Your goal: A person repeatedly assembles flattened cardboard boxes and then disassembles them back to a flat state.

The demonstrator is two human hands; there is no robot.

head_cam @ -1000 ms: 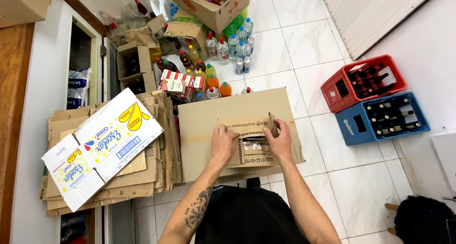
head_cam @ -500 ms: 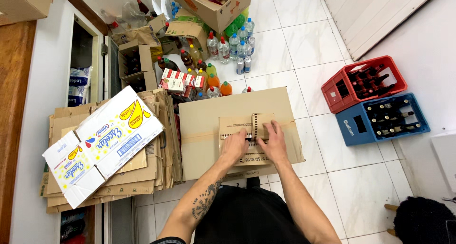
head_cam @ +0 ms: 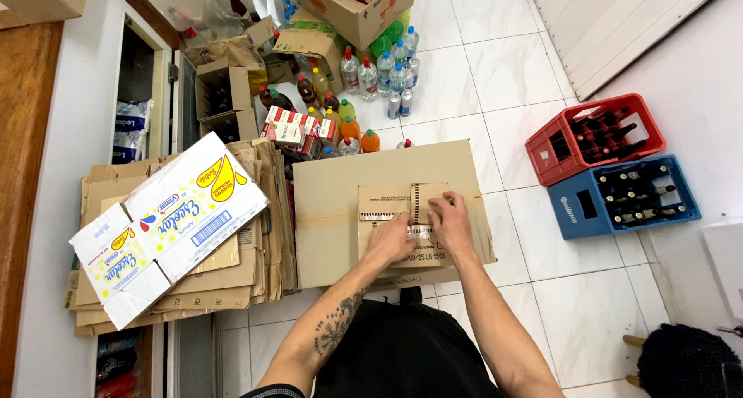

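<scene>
Since a second ago both our hands have drawn in toward each other, from the outer edges of the small cardboard piece (head_cam: 402, 224) to its middle, and the piece now looks folded smaller. Our left hand (head_cam: 389, 241) lies flat on it, palm down, fingers stretched forward and close together, pressing rather than gripping. Our right hand (head_cam: 450, 224) rests just beside it, also palm down, fingers slightly curled over the piece's right edge; we cannot tell whether they pinch the edge or only press it. A narrow strip with a dark perforated line stands up between the two hands.

That small piece lies on top of a large flattened cardboard box (head_cam: 387, 204), which lies flat in front of us, above the tiled floor (head_cam: 495, 73). To our left a stack of flattened cardboard (head_cam: 186, 282) carries a white and yellow printed carton (head_cam: 166, 228), tilted across the top. Beyond the large box stand plastic bottles (head_cam: 379, 69), some clear, some orange or yellow, with a few cans among them and red and white packs (head_cam: 290, 127) beside them. An open cardboard box (head_cam: 352, 7) sits farther back. To our right a red crate (head_cam: 592, 138) and a blue crate (head_cam: 623, 197) sit touching each other, both holding dark bottles.
</scene>
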